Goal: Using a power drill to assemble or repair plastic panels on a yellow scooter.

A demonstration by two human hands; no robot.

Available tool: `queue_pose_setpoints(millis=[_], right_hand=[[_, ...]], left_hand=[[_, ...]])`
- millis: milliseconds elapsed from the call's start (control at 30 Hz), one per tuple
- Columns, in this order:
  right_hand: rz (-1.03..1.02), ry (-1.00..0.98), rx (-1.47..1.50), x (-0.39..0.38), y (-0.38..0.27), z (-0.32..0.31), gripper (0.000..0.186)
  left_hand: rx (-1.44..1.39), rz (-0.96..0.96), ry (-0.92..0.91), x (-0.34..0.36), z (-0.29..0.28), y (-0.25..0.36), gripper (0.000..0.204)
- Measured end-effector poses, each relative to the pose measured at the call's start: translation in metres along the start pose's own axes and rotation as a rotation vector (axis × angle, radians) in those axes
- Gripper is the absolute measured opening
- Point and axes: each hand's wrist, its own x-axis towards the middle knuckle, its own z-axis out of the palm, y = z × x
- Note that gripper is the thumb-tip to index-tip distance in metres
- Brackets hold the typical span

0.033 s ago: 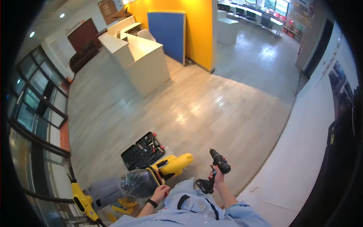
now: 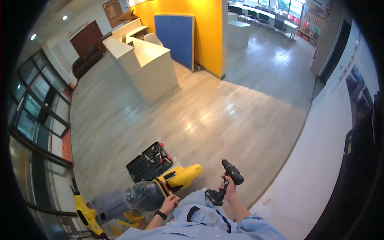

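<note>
My right hand [image 2: 230, 190] is wrapped round the grip of a black cordless drill [image 2: 233, 172]. The drill's chuck points forward and up to the left, with a thin bit at its tip; its battery base hangs near my lap. Close to my body, my left hand [image 2: 169, 204] has its fingers curled together, a dark band on the wrist. Whatever those fingers hold, if anything, is hidden. Just beyond the left hand lies a yellow machine [image 2: 184, 177] with black parts, next to a dark part under clear plastic [image 2: 143, 196].
An open black tool case [image 2: 150, 162] lies on the floor ahead to the left. Another yellow tool [image 2: 87, 214] stands at the lower left. A white counter [image 2: 156, 76], a blue board [image 2: 175, 42] against a yellow wall, and a white wall [image 2: 296, 176] at right surround the floor.
The view has shifted very slightly, so the room sits a little to the left. My right hand still grips the drill, and my left hand keeps its place.
</note>
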Motion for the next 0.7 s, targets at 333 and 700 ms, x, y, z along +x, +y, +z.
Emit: queue_pose_setpoints(millis=[333,700], right_hand=[[0.272,-0.063,0.62,0.074,-0.073,0.02,0.026],[0.223,-0.019,0.502,0.203,-0.213,0.087,0.027]], left_hand=[[0.024,0.571,-0.239,0.145,0.165,0.129,0.026],[0.094,0.703,0.138,0.267,0.243,0.251,0.024]])
